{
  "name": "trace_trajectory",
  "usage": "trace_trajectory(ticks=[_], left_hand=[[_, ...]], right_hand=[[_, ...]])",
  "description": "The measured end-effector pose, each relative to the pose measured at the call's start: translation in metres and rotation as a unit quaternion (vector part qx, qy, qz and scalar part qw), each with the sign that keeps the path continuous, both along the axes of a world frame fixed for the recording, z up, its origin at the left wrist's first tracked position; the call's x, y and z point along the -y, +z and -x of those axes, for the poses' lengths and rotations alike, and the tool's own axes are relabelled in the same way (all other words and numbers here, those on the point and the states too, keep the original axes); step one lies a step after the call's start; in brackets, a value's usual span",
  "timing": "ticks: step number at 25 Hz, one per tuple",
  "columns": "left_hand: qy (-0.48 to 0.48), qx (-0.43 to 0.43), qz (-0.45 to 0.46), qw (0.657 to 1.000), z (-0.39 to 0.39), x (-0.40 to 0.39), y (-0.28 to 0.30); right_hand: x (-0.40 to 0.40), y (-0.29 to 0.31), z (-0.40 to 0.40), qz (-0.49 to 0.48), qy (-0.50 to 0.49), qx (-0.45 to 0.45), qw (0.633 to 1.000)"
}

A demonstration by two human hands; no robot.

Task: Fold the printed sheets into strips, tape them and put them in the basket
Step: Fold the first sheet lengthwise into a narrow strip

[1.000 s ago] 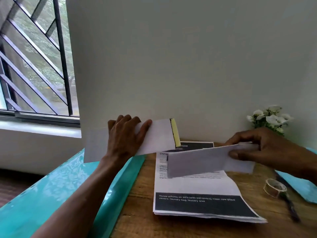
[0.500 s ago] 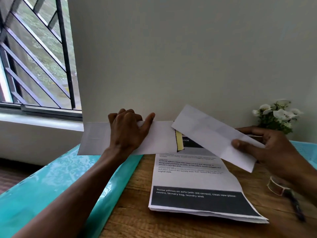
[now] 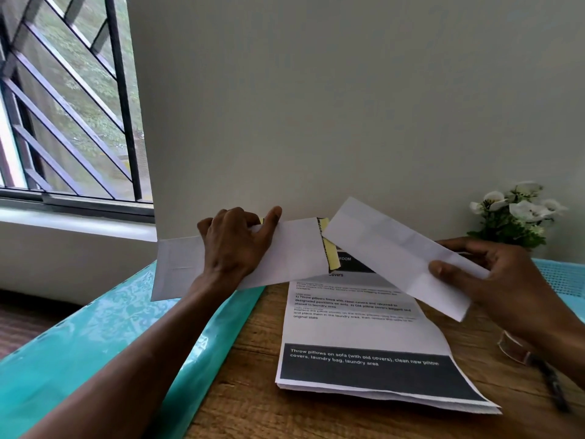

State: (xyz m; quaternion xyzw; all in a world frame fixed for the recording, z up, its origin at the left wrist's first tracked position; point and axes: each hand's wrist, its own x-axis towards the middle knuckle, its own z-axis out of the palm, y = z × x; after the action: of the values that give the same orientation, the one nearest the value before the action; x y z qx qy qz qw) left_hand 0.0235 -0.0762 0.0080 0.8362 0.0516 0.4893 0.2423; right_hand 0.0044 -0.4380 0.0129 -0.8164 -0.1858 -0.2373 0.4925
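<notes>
In the head view, 2 folded strips are in hand, so I judge the folding of these done and taping or dropping them in a basket to be next. The left hand (image 3: pixel 232 248) holds 1 folded strip (image 3: pixel 285 255) level above the table (image 3: pixel 240 391) edge, fingers curled over its top, thumb spread along the front. The right hand (image 3: pixel 503 286) pinches the second strip (image 3: pixel 389 248) near its lower end, tilted up to the left. The stack of printed sheets (image 3: pixel 364 337) lies below. A tape roll (image 3: pixel 514 348) sits under the right wrist; a turquoise basket (image 3: pixel 563 277) is just behind. Taping would first need 1 hand freed.
</notes>
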Motion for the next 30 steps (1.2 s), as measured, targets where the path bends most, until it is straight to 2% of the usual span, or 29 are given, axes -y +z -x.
trace_trajectory(ticks=[5,12,15,18,20,22,24,30], left_hand=[[0.011,-0.007,0.011,1.0,-0.001,0.002,0.0],[0.002,-0.004,0.0,1.0,0.0,0.003,-0.002],[-0.03,-0.012,-0.001,0.999,0.0,0.007,-0.005],[-0.101,-0.066,-0.068,0.99,0.002,0.016,-0.007],[-0.161,-0.138,-0.146,0.966,0.005,0.019,-0.006],[-0.182,-0.193,-0.224,0.938,0.005,0.018,-0.009],[-0.168,-0.192,-0.272,0.928,0.002,0.017,-0.012],[-0.155,-0.139,-0.319,0.925,0.003,0.018,-0.012]], right_hand=[[-0.002,-0.002,0.0,0.011,0.042,-0.008,0.999],[-0.001,-0.003,0.001,0.043,0.04,-0.027,0.998],[-0.001,-0.004,0.001,0.043,0.053,-0.033,0.997],[-0.002,-0.007,0.0,0.03,0.054,-0.036,0.997],[-0.003,-0.008,-0.001,0.028,0.05,-0.035,0.998],[-0.003,-0.009,-0.002,0.025,0.051,-0.036,0.998],[-0.002,-0.009,-0.002,0.017,0.06,-0.042,0.997],[0.003,-0.001,0.004,0.029,0.136,-0.081,0.987]])
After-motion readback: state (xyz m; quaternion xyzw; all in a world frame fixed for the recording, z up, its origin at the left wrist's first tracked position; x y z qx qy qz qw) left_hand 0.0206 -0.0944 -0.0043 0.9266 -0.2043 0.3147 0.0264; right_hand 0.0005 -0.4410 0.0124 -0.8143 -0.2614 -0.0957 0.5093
